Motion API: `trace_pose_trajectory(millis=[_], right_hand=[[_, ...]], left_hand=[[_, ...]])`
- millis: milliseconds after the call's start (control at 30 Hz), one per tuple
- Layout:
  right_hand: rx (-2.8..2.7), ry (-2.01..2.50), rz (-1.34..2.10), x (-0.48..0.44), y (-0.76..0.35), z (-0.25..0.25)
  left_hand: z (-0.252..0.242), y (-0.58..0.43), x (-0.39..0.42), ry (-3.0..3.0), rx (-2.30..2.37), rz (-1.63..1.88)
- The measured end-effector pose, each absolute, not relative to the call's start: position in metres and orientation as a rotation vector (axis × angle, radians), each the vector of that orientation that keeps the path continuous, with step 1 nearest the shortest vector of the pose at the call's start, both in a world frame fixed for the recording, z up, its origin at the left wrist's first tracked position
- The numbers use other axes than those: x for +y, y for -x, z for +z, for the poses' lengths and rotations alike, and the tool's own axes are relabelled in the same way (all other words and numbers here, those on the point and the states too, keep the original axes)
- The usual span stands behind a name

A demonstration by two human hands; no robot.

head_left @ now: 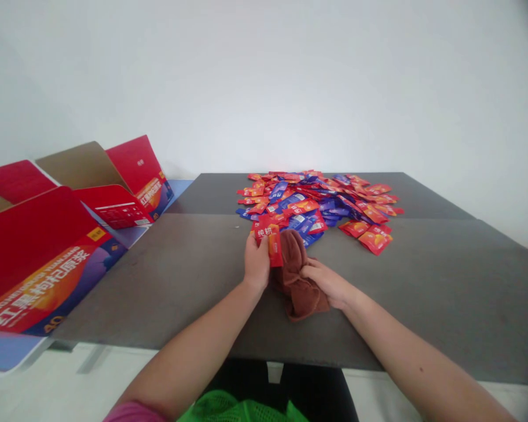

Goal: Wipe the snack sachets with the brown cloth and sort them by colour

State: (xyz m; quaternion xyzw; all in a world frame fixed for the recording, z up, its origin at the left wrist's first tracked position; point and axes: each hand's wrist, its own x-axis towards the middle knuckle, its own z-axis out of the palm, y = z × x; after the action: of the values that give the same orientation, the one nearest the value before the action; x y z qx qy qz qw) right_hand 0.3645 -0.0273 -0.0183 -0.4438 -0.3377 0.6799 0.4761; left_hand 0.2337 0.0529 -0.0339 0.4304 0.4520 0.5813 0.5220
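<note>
Red sachet (268, 241) in left hand (257, 264)

1. Sachet heap (317, 202), upper middle of the frame: glossy red and deep blue, with orange-yellow patches.
2. Single sachet (267, 235), centre: red, with white characters and an orange patch.
3. Towel (297, 281), just below centre: plain reddish brown.
4. Counter (158, 281): mottled dark grey.
5. Opened cartons (39, 275), left: red, with an orange-and-purple band, white characters and plain brown card inside.
6. Bottom edge: green mesh (233, 409) and a pink sleeve (132, 413).
</note>
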Motion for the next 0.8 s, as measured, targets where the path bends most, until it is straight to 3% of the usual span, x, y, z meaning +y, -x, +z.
trace_pose_trajectory(millis=[167, 533, 700, 800], right_hand=[[-0.676, 1.051, 1.504, -0.027, -0.379, -0.013], [-0.486, 0.958, 1.529, -0.022, -0.383, -0.009], [-0.45, 0.948, 1.491, -0.022, -0.385, -0.006], [-0.469, 0.901, 1.518, -0.019, -0.386, -0.009]], left_hand=[[-0.03, -0.182, 0.078, -1.172, 1.354, 1.393], [-0.022, -0.043, 0.084, -1.702, 1.95, 1.027], [-0.036, -0.038, 0.078, -2.323, 1.993, 0.291], [-0.035, -0.034, 0.082, -2.337, 2.04, 0.042]])
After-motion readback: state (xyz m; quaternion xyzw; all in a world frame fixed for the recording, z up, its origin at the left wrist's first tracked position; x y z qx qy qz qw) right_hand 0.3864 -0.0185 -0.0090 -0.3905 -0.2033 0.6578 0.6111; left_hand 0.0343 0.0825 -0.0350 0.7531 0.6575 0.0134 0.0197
